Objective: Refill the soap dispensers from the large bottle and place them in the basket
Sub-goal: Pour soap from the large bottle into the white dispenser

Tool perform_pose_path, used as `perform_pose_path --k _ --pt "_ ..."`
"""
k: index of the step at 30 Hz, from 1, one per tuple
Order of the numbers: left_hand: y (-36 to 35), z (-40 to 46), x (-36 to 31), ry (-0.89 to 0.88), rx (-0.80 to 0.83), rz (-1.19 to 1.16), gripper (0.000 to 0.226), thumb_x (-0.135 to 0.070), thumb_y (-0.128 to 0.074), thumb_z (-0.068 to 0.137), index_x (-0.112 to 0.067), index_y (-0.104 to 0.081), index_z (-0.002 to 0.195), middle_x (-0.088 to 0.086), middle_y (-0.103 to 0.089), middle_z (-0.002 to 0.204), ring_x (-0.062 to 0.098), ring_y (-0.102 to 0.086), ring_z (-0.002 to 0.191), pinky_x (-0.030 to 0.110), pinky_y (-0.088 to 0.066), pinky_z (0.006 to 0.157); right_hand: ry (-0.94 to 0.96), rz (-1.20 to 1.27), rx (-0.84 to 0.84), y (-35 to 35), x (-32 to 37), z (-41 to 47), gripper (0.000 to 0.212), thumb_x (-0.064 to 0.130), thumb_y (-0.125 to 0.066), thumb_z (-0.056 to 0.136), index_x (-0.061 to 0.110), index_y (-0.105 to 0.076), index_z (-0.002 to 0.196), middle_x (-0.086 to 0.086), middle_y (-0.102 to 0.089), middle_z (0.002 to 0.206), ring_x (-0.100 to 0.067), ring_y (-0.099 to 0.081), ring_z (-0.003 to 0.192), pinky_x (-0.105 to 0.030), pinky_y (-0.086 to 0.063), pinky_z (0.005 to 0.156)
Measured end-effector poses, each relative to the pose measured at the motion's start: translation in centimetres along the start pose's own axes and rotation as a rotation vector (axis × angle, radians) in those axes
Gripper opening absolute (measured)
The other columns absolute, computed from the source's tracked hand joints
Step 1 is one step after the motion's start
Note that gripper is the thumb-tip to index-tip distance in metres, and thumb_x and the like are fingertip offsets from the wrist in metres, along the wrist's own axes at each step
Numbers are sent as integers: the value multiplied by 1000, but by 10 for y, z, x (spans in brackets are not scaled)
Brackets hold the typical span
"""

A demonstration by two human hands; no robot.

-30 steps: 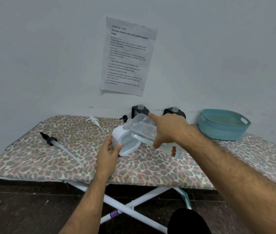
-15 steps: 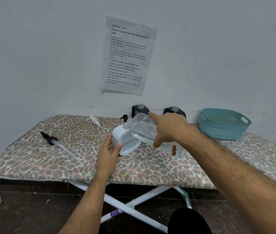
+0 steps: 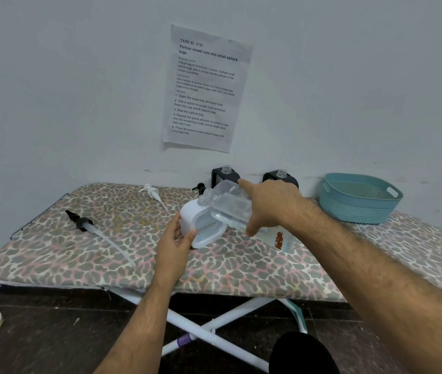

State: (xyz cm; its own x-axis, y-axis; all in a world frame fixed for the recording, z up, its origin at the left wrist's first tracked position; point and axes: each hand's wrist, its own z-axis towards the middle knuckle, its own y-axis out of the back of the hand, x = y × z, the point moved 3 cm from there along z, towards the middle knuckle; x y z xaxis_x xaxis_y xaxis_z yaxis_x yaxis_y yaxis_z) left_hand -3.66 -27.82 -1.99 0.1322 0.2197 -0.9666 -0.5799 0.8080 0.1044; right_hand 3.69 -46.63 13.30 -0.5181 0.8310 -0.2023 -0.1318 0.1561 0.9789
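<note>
pour in hand: white dispenser, large bottle tipped over it

- white dispenser [image 3: 195, 221]: stands mid-board on the ironing board [image 3: 79, 255]; your left hand [image 3: 175, 245] curls round its near side, likely to steady it against the pour.
- large bottle [image 3: 228, 207]: clear, tilted neck-down to the left, mouth at the dispenser's open neck; your right hand [image 3: 267, 205] grips its body, forefinger laid along the top, thumb beneath.
- two black dispensers [image 3: 224, 176], [image 3: 280, 177]: uncapped, against the wall, apparently awaiting their turn.
- pumps [image 3: 80, 222], [image 3: 151, 191]: laid aside on the board, leaving the necks open.
- basket [image 3: 360, 198]: teal, far right, holds no dispenser yet.
</note>
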Motion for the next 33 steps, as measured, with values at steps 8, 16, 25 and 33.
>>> perform_pose_path --k 8,16,25,33 --pt "1 1 3 -1 1 -11 62 -19 -65 94 -25 -38 150 -8 -55 128 8 -58 111 17 -57 70 -1 0 5 2 0 -2 108 58 -82 64 33 -21 150 3 -66 111 -20 -62 97 -34 -50 67" --pt "1 1 4 -3 4 -11 63 -21 -65 94 -26 -38 150 -10 -55 126 11 -58 115 25 -57 79 0 -2 6 3 1 -2 107 58 -82 65 33 -22 150 3 -66 111 -19 -62 95 -32 -49 65" --pt "1 2 5 0 2 -5 64 -22 -65 94 -26 -37 151 -8 -55 132 12 -58 118 32 -57 86 2 -3 4 4 1 -3 107 58 -81 65 32 -22 150 2 -66 113 -20 -62 97 -33 -48 66" --pt "1 1 3 -3 7 -11 62 -21 -65 94 -27 -38 150 -10 -54 127 10 -57 115 22 -57 77 1 -2 8 4 1 -3 107 58 -82 65 33 -21 151 3 -66 112 -19 -62 97 -33 -48 67"
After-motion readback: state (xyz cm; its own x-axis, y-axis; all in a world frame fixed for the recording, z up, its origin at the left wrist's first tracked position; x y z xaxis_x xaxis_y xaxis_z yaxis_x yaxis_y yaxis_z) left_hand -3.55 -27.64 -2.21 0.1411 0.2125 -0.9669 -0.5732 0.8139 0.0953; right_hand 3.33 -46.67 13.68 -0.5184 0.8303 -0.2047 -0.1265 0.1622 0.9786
